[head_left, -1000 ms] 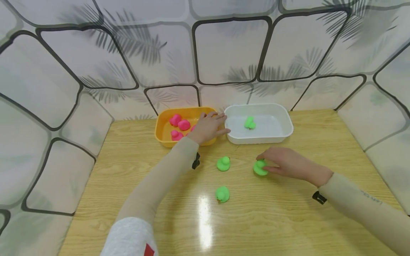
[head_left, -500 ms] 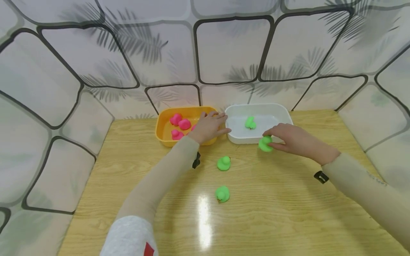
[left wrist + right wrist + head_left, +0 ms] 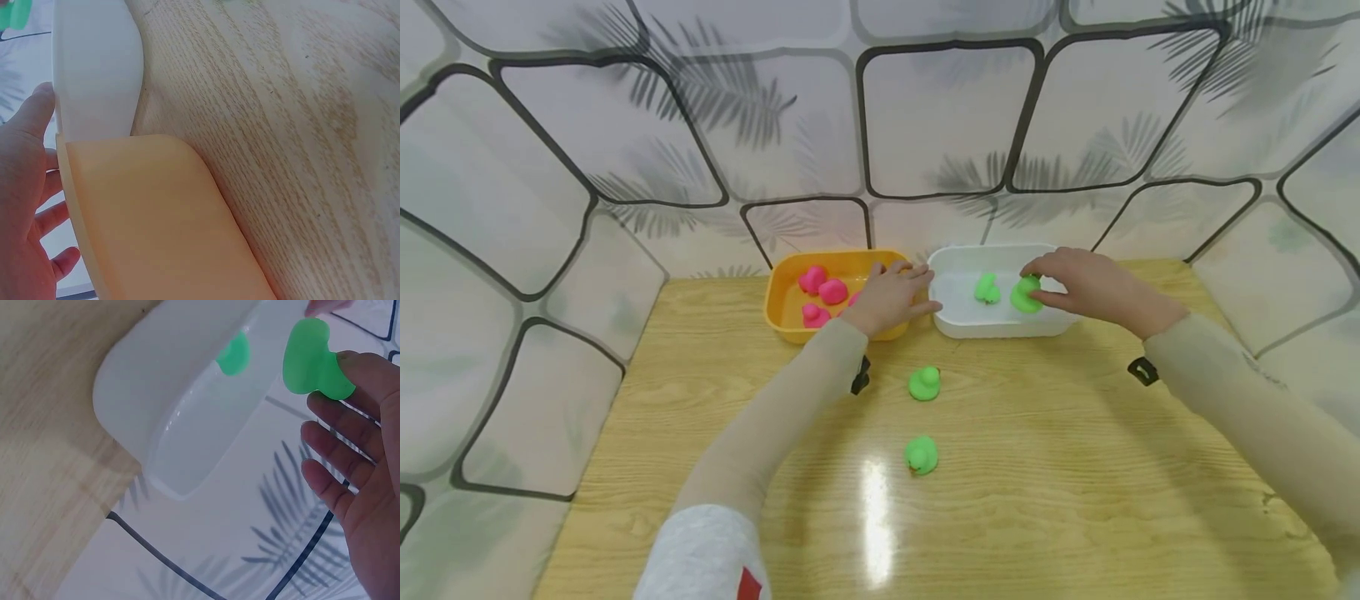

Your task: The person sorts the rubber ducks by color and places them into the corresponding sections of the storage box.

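Now right hand [image 3: 1093,287] holds green duck [image 3: 1026,295] over white tub [image 3: 1000,327].

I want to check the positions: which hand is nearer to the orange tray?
Left. The left hand rests on the orange tray at its right end. The right hand holds a green duck over the white tray, clearly apart from the orange one.

Your left hand [image 3: 891,296] covers the near right corner of the orange tray [image 3: 790,275] and part of one pink duck [image 3: 853,299]. The right hand [image 3: 1086,283] partly hides the held green duck [image 3: 1025,296]. In the left wrist view, the picture's edge cuts off the white tray [image 3: 94,69].
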### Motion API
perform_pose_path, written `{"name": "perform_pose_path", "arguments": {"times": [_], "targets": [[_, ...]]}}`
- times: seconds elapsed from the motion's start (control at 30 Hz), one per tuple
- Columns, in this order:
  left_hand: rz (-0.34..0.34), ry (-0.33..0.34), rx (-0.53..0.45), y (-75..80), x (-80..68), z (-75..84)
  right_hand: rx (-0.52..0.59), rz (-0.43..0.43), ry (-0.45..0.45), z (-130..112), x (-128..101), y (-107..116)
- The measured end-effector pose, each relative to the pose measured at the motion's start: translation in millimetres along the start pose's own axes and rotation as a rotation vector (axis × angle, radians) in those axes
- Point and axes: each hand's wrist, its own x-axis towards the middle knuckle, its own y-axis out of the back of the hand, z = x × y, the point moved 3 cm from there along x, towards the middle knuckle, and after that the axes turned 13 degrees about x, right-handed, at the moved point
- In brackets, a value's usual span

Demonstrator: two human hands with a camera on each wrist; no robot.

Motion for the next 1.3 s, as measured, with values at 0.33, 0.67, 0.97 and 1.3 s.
{"name": "perform_pose_path", "arguments": {"times": [0.33,0.67,0.97,1.3], "targets": [[-0.012,0.003,0.004,0.6,-0.1,1.1,0.014,-0.027,-0.102,18.1,9.2,6.3],[-0.016,0.003,0.016,2.4,-0.8,1.7,0.031,-0.052,-0.145,21.2,5.6,0.5],[-0.021,0.003,-0.006,2.5,-1.0,0.9,0.045,-0.044,-0.088,8.8,1.2,-9.9],[-0.015,0.001,-0.007,3.9,-2.4,1.1,0.050,-0.018,0.074,-20.3,-4.8,-30.1]]}}
